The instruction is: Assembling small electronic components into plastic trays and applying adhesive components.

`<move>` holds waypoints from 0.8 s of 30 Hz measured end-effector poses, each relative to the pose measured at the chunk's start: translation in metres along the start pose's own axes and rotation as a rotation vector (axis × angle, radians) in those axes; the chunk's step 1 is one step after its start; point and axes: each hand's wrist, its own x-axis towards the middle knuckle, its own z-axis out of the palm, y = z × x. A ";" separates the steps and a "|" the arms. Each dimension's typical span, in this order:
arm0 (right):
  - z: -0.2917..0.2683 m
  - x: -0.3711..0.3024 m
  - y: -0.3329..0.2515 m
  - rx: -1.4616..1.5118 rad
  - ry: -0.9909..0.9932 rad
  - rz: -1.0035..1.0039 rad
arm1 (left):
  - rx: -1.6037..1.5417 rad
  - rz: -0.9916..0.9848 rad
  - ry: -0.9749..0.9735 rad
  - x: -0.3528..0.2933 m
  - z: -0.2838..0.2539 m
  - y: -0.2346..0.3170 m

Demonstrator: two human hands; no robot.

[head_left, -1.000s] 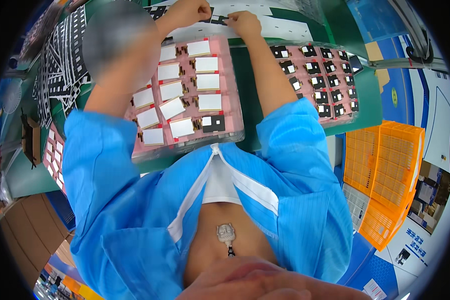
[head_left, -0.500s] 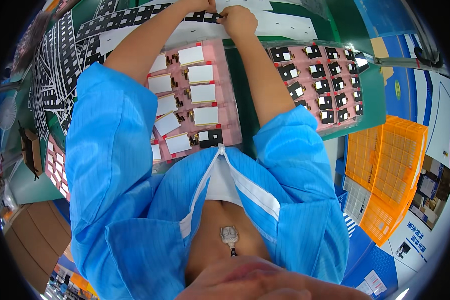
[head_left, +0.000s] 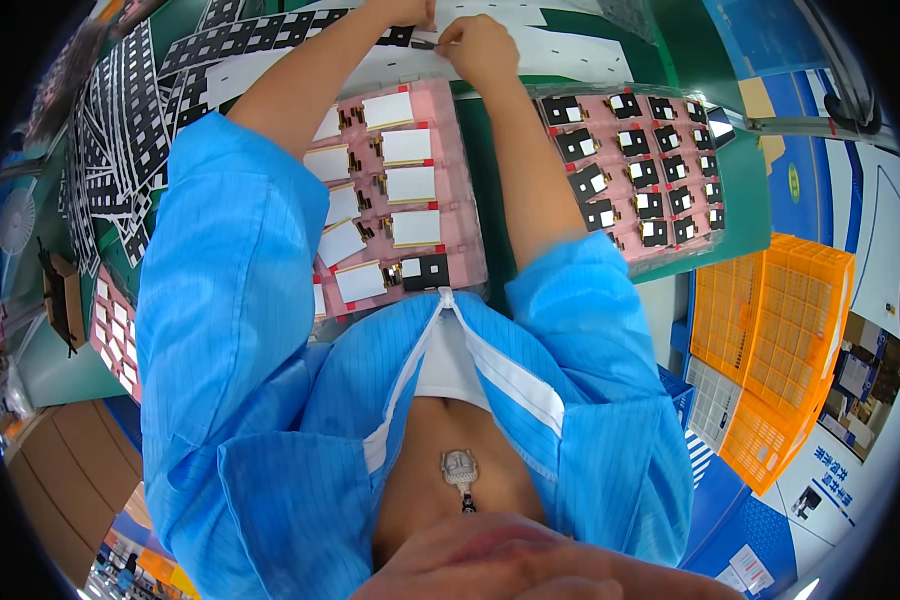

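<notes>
At the top edge, my right hand [head_left: 482,50] pinches a thin dark piece [head_left: 426,44], seemingly a black sticker seen nearly edge-on. My left hand [head_left: 406,12] is beside it with fingers curled; the top edge cuts it off and what it grips is hidden. Below them runs a strip of black die-cut stickers [head_left: 260,38] on white backing. Under my forearms lies a pink tray [head_left: 460,200] of white rectangular panels [head_left: 406,146] with small gold-edged connectors. One panel at its near end has a black sticker [head_left: 430,271] next to it.
To the right, a second pink tray [head_left: 620,190] holds several panels bearing black pieces. Many sticker strips [head_left: 120,110] pile up at the left, above another pink tray [head_left: 105,325]. Orange crates [head_left: 770,350] stand right of the green table [head_left: 745,215]. A cardboard box [head_left: 65,300] is at far left.
The black piece at the strip's right end has come away from the backing, toward my right fingertips. My hands have drawn slightly apart.
</notes>
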 end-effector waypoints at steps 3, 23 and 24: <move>-0.027 -0.001 -0.016 0.434 0.080 -0.209 | -0.030 0.114 0.140 -0.051 -0.022 -0.043; -0.090 -0.209 -0.048 0.913 -0.244 0.215 | -0.039 -0.126 0.108 -0.276 -0.016 0.245; -0.088 -0.209 -0.050 0.926 -0.223 0.221 | -0.041 -0.130 0.105 -0.276 -0.014 0.246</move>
